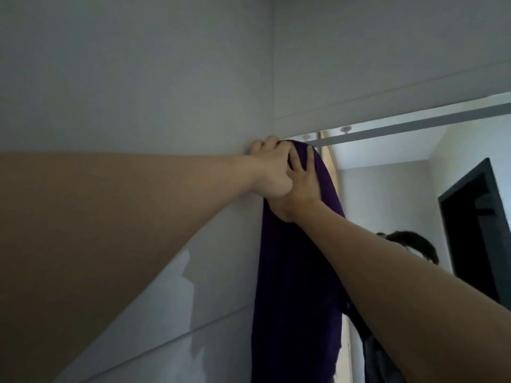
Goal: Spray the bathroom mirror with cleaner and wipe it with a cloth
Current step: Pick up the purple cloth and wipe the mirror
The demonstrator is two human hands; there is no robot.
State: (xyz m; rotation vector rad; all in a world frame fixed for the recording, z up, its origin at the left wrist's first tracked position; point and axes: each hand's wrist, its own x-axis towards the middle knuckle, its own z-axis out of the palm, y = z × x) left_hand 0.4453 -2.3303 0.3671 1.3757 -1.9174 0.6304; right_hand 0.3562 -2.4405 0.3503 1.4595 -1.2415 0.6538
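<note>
A long dark purple cloth (298, 272) hangs down the left edge of the bathroom mirror (387, 189), covering its top left corner. My left hand (272, 170) is closed in a fist on the cloth's top end, right at that corner. My right hand (300, 181) lies just beside it, fingers spread, pressing the cloth against the glass. The two hands touch each other. No spray bottle is in view.
A grey wall (138, 78) meets the mirror on the left. A pale strip (414, 124) runs along the mirror's top edge. The glass reflects a dark doorway (475, 233) and the top of a person's head (412, 244).
</note>
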